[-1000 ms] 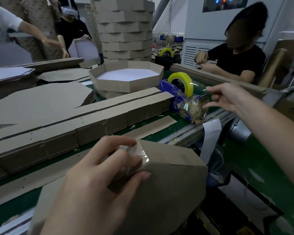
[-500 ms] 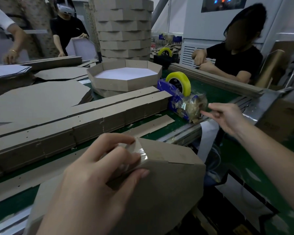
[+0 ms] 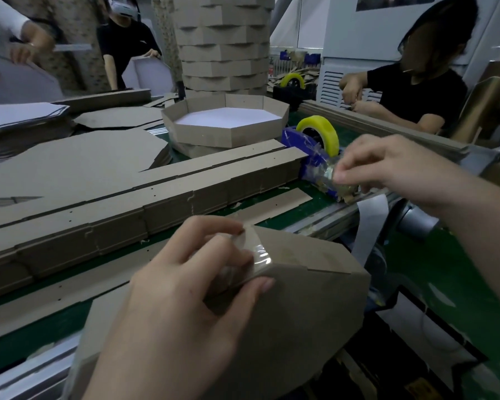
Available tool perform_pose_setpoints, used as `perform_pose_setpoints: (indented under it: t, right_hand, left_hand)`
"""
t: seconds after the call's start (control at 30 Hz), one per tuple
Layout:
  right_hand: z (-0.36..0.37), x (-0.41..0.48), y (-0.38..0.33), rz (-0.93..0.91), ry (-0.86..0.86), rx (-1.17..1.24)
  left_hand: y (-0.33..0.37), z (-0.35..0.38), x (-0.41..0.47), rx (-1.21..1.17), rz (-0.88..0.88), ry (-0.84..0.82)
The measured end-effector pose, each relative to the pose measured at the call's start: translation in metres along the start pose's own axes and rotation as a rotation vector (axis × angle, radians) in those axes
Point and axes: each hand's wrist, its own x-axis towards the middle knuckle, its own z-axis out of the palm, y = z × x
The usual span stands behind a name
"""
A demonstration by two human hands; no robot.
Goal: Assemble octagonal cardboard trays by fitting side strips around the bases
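At the left, flat bases [image 3: 78,166] lie stacked beside a long pile of side strips [image 3: 162,197]. In the foreground the left hand [image 3: 179,307] grips a corner of the half-built tray [image 3: 306,307], held tilted at the near edge of the bench, with fingers curled over a tape piece [image 3: 259,251] on the strip joint. Further right, the right hand [image 3: 393,166] pinches the tape end [image 3: 328,173] at the dispenser [image 3: 295,140], below its yellow roll [image 3: 321,129]. The step in hand looks like taping the joint. Next, the tape needs drawing out, tearing off and carrying to the held corner while the joint is kept closed.
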Motion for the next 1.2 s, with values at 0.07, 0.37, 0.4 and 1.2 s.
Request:
perform_pose_setpoints:
  t: [0.07, 0.37, 0.4, 1.2]
  right_hand:
    - [0.011, -0.009, -0.034, -0.057, -0.231, 0.11]
    - [0.047, 0.007, -0.075, -0.057, -0.766, 0.053]
    - [0.049, 0.009, -0.074, -0.042, -0.787, 0.047]
    - [0.052, 0.018, -0.071, 0.049, -0.915, -0.21]
  left_hand:
    - [0.001, -0.001, -0.001, 0.008, -0.006, 0.009]
    - [0.001, -0.006, -0.005, 0.035, -0.038, 0.066]
    - [0.001, -0.006, -0.006, 0.036, -0.04, 0.074]
    - [0.0, -0.006, -0.012, 0.018, -0.082, -0.037]
